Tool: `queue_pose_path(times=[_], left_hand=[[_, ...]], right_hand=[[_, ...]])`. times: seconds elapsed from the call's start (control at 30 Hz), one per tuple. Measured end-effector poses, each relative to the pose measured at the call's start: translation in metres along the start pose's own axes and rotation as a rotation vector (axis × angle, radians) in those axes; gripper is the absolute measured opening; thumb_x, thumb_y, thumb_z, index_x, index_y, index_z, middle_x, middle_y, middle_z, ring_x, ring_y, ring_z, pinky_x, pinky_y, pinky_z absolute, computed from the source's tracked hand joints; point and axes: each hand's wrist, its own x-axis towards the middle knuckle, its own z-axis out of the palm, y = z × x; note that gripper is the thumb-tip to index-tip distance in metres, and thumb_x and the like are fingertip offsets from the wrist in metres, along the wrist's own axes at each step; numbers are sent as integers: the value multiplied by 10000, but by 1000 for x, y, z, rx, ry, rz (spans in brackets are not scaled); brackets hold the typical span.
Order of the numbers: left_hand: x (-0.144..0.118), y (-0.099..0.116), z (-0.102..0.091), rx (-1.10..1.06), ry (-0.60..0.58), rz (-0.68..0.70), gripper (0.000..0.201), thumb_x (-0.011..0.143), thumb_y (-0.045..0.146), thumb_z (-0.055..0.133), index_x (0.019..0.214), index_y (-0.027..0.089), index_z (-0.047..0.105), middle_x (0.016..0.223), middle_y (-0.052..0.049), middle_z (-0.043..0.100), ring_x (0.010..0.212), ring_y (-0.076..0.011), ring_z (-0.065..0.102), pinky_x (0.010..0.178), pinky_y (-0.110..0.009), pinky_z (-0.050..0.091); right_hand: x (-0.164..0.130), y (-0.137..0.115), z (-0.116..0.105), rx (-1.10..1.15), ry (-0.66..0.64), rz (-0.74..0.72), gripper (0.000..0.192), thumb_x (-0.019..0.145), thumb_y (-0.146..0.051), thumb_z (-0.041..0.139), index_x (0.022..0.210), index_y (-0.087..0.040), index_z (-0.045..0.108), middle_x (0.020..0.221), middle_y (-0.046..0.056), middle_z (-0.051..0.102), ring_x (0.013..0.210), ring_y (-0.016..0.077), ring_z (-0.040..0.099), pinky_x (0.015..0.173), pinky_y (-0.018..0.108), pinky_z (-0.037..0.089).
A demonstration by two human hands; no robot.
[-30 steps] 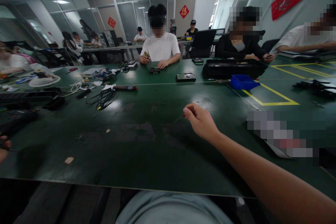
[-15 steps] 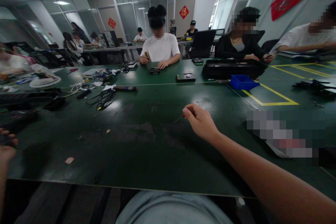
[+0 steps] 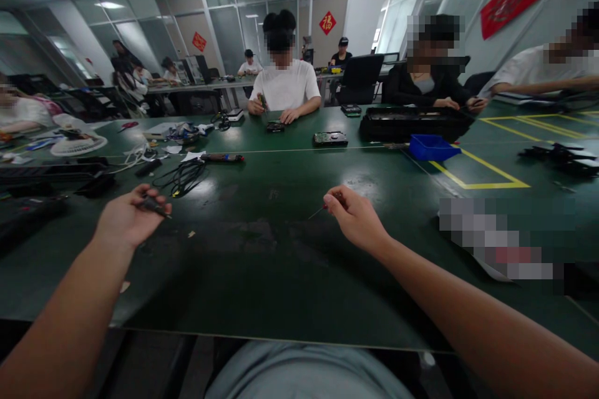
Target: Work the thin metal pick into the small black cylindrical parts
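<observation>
Red-handled and thin-shafted, a little screwdriver (image 3: pixel 322 207) pinched in the right hand (image 3: pixel 356 219), grip closed narrow round the handle, bare metal tip poking out to the left and hanging just above the table (image 3: pixel 262 274). Over on the other side, something small and dark, a bit or tiny tool (image 3: pixel 153 206), hard to tell which, nipped between thumb and fingertips of the left hand (image 3: pixel 125 218), grip shut tight on it too, also held just off the dark green mat. Both hands well apart, nothing but scuffed bare mat between them. Probably easy to fumble here: two skinny, slick pieces held only by fingertips, so one loose pinch and either could drop and roll away, and a dark part on a dark mat would be a pain to spot again. Sharp tip pointing toward the other hand too, so a poke looks possible if the hands come together carelessly. Screwdriver looks light, stiff, precision-sized; the dark piece short and stubby. Further out: tangle of black cables (image 3: pixel 182 176) beyond the left hand, a blue bin (image 3: pixel 430 147) off to the right, a person in a white shirt (image 3: pixel 285 84) working across the table.
</observation>
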Motion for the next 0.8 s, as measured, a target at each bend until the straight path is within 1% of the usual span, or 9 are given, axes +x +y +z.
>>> queue_pose_path(times=[0.1, 0.27, 0.37, 0.47, 0.53, 0.57, 0.67, 0.73, 0.8], left_hand=[[-28, -29, 43, -25, -245, -163, 241, 693, -9, 380, 811, 144, 524, 705, 0, 506, 633, -149, 506, 680, -334, 471], [-70, -61, 108, -95, -547, -396, 241, 672, 9, 431, 826, 165, 530, 728, 5, 502, 622, -147, 524, 641, -335, 494], [-91, -74, 140, -98, -671, -447, 252, 668, 28, 457, 854, 175, 541, 743, 7, 495, 633, -141, 527, 637, -311, 487], [-107, -87, 161, -55, -760, -437, 278, 636, 38, 455, 859, 173, 551, 752, 2, 493, 653, -136, 525, 636, -283, 457], [-114, -97, 166, 0, -819, -361, 257, 608, 50, 437, 809, 159, 552, 739, -10, 494, 660, -136, 513, 639, -272, 428], [-116, -102, 166, 40, -847, -286, 237, 597, 58, 429, 776, 153, 551, 730, -17, 496, 667, -137, 505, 646, -272, 416], [-114, -117, 160, 251, -943, 16, 180, 629, 88, 424, 731, 150, 559, 733, -31, 516, 716, -152, 491, 691, -287, 400], [-110, -125, 155, 438, -1014, 175, 199, 668, 105, 455, 810, 156, 586, 793, -30, 544, 772, -164, 501, 728, -299, 406], [-105, -132, 151, 600, -1069, 287, 314, 657, 84, 509, 948, 168, 589, 902, -30, 573, 843, -173, 527, 779, -309, 425]], right_hand=[[-1, 0, 0, 17, -3, -2, 276, 969, -447, 480, 944, -204, 608, 794, 31, 664, 704, 180, 610, 622, 307, 433], [-2, -4, -1, 21, -24, -10, 221, 953, -409, 509, 961, -211, 605, 802, 29, 657, 712, 181, 607, 628, 308, 447], [-2, -5, -2, 16, -17, -19, 165, 939, -357, 517, 963, -215, 598, 814, 31, 659, 728, 183, 611, 642, 309, 451], [-2, -4, -2, 4, -6, -23, 138, 926, -318, 520, 976, -214, 595, 800, 21, 655, 710, 178, 604, 646, 309, 444], [-1, -4, -1, -9, 5, -24, 134, 924, -309, 520, 971, -212, 599, 778, 12, 650, 693, 172, 600, 646, 306, 437], [-1, -4, -1, -15, 6, -27, 137, 927, -312, 520, 967, -211, 602, 771, 9, 650, 691, 171, 601, 647, 304, 434], [-1, -5, -1, -37, -12, -46, 161, 941, -335, 518, 949, -210, 620, 758, 7, 655, 688, 168, 605, 640, 299, 425], [-2, -7, -2, -46, -17, -57, 169, 942, -344, 528, 934, -209, 629, 750, 6, 656, 680, 165, 604, 633, 297, 423], [-3, -9, -2, -51, -13, -60, 168, 936, -347, 543, 917, -207, 634, 743, 8, 658, 673, 165, 606, 627, 296, 424]])
